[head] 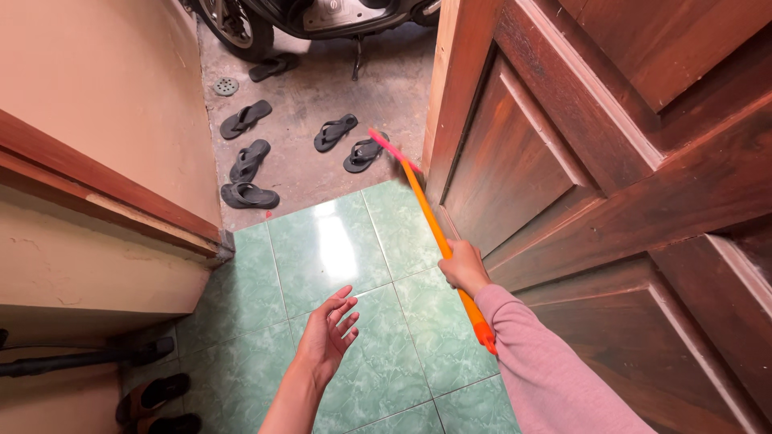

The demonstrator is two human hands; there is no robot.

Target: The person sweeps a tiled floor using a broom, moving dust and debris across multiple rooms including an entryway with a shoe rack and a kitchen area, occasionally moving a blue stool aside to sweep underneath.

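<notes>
I log green tiled floor (338,249); beyond it concrete ground (322,96) bearing five dark flip-flops (249,161), a round drain cover (226,86), a motorbike wheel (229,28).

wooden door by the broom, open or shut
Open. The wooden door is swung aside on the right, so the green tile floor runs straight out to the concrete step with sandals.

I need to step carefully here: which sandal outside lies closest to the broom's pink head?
The dark sandal just left of the broom head, rightmost of all; the others lie further left.
</notes>
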